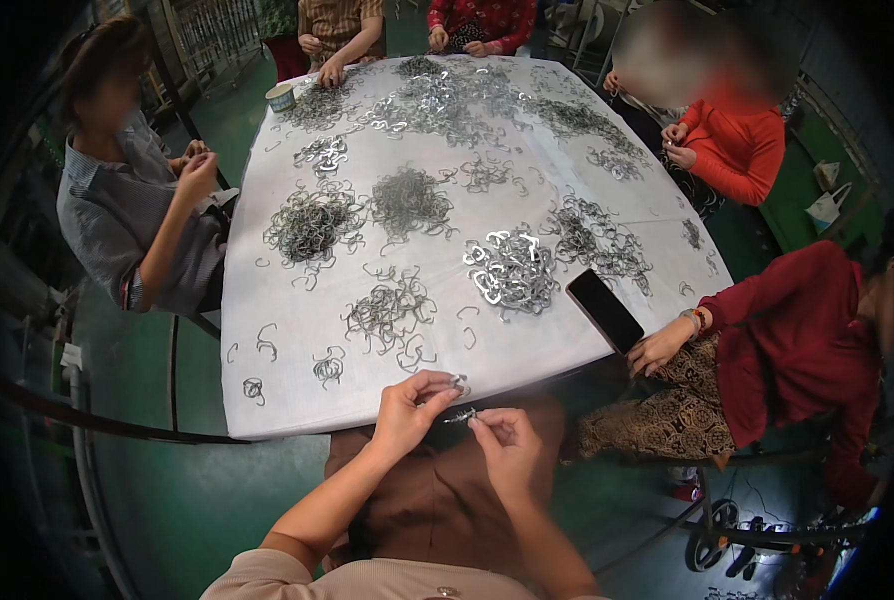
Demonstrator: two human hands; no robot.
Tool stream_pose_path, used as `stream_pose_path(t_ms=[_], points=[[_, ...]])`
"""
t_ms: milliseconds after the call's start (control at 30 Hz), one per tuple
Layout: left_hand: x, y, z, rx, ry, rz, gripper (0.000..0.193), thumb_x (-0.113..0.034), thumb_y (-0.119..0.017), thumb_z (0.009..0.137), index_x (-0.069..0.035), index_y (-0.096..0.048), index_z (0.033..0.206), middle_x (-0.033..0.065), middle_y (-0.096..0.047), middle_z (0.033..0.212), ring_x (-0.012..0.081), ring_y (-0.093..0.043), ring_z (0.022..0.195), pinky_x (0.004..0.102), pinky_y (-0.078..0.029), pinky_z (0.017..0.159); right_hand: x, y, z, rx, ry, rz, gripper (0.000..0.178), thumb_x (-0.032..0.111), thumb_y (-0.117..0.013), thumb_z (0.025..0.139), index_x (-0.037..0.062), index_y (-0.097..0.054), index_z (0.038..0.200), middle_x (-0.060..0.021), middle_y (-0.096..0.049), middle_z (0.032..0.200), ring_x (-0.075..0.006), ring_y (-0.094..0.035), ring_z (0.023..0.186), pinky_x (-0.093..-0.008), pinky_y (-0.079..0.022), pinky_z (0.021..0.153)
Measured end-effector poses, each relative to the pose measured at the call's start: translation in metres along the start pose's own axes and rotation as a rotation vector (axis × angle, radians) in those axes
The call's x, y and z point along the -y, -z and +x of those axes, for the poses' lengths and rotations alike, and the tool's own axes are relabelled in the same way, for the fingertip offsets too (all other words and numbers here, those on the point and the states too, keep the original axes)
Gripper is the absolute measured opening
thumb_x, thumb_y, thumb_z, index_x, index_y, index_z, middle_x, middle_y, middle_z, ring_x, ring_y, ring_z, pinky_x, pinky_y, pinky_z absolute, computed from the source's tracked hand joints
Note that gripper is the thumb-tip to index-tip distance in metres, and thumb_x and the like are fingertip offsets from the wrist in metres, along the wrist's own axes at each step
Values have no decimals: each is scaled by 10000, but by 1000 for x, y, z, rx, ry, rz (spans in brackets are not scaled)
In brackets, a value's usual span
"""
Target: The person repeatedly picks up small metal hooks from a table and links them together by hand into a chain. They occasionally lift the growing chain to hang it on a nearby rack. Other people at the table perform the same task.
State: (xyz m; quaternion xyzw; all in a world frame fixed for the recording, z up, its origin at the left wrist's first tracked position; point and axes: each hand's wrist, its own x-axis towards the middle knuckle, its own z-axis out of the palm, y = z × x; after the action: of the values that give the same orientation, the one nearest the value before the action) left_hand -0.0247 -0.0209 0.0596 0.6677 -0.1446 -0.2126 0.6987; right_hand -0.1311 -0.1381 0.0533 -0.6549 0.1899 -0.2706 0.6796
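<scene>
At the near edge of the white-covered table (537, 355), my left hand (412, 408) pinches a small shiny metal piece (460, 382) between thumb and fingertips. Just below and to the right, my right hand (507, 445) grips a short cluster of small metal pieces (459, 416), its fingers curled. Both hands are close together above my lap, and the exact shape of what they hold is too small to tell. Beyond them lie a pile of curved wire hooks (391, 310) and a brighter heap of flat, shiny metal hooks (513, 275). Smaller clumps of hooks (328, 367) sit to the left.
A dark phone (605, 311) lies near the right edge, beside a co-worker's hand (659, 345). More hook piles (312, 222) spread toward the far side, where a small round tub (281, 97) stands. Several co-workers sit around the table, some handling small pieces.
</scene>
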Motion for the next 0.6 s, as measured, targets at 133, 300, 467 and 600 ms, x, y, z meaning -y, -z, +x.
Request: stream_pose_path(t_ms=[133,300,467,600], points=[[-14,-11,-20,-2,-15,62,127,-39,-648,857,27,-672,964,77,-701,886,97,-630,834,237,-506,745,-1,-4,-2,-8,-20,2,131,-44,-692,802,-26,-579,866,-78,-676,872,-102,-650,789,-234,-541,697],[-14,-19,-31,-32,-55,45,136,-37,-654,849,35,-675,962,91,-699,925,134,-635,902,259,-504,796,-3,-6,-5,-24,17,-34,135,-46,-693,797,-25,-577,863,-68,-673,849,-90,-644,765,-231,-537,679],[1,-19,-32,-41,-245,93,132,-9,-678,800,-2,-685,932,126,-691,999,256,-609,1073,338,-460,933,-6,-6,-9,-28,19,-52,142,-51,-693,791,-20,-581,871,-65,-673,851,-93,-644,780,-236,-537,687],[-1,-16,-31,-52,-343,190,141,-22,-704,762,-35,-701,903,104,-673,1058,290,-544,1167,371,-427,968,-2,-6,-9,-22,-22,-111,141,-56,-687,789,-14,-585,877,-73,-670,865,-103,-648,790,-243,-540,686]])
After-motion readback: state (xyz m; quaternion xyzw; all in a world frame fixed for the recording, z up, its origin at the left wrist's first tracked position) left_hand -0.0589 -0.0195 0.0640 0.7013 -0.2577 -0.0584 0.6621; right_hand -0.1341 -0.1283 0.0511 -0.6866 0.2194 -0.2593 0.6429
